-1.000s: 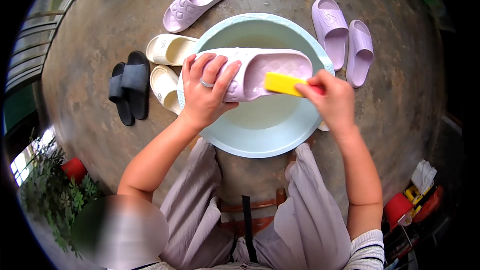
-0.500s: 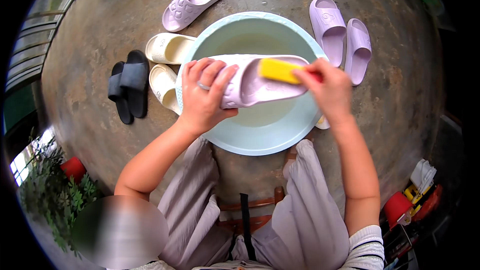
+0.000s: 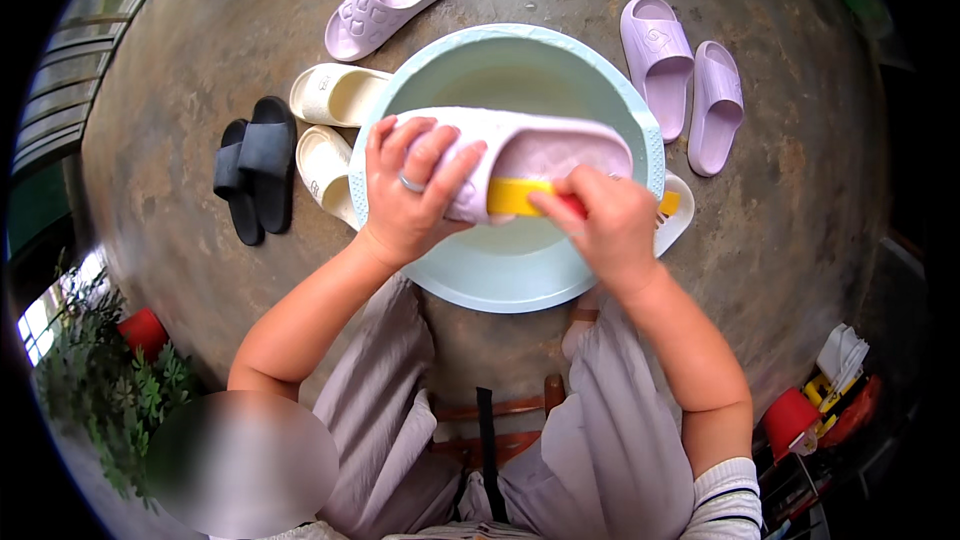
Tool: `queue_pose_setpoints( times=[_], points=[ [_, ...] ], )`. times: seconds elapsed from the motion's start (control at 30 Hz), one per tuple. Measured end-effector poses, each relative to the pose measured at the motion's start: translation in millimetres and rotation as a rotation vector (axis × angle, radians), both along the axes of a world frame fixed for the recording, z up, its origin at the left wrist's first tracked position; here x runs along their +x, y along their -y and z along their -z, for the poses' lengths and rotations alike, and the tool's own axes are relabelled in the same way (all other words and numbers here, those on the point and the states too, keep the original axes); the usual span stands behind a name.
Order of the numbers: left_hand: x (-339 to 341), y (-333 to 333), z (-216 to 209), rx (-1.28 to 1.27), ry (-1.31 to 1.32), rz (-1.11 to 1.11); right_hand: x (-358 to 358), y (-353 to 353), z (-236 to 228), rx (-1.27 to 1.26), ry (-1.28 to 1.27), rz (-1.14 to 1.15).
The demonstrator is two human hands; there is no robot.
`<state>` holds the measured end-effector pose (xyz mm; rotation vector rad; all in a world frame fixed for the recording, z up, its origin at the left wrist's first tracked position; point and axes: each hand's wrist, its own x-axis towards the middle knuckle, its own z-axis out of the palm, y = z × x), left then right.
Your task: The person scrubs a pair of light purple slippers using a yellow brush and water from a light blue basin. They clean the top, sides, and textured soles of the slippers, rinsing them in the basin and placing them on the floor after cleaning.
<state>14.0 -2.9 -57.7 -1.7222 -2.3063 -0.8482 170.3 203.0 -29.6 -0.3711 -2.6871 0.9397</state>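
A pale lilac slipper (image 3: 545, 152) lies across a light blue basin (image 3: 440, 68) of water. My left hand (image 3: 412, 190) grips the slipper's left end, a ring on one finger. My right hand (image 3: 603, 225) holds a yellow brush (image 3: 515, 196) with a red handle against the slipper's near side. The brush's far end is hidden under my fingers.
On the concrete floor lie a lilac slipper (image 3: 392, 2) at the top, a lilac pair (image 3: 680, 75) at the right, a cream pair (image 3: 335, 130) and a black pair (image 3: 255, 175) at the left. A yellow sponge edge (image 3: 668, 202) shows by the basin. A plant (image 3: 95, 380) stands at lower left.
My right hand has moved the brush left and toward me along the slipper, from its right end to its near side. My left hand has kept its grip.
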Motion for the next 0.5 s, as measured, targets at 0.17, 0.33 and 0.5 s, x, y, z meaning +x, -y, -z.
queue_pose_setpoints(
  times=[0.17,0.33,0.5],
  points=[
    [-5.9,16.2,0.5,0.001,-0.010,-0.093,12.9,-34.2,8.3,0.001,0.011,0.251],
    [0.7,0.4,-4.0,-0.046,-0.024,-0.081,-7.7,4.7,1.1,0.076,-0.002,0.041],
    [13.2,17.8,-0.8,-0.257,0.086,-0.264,18.3,-36.2,10.6,0.090,0.182,0.377]
  ],
)
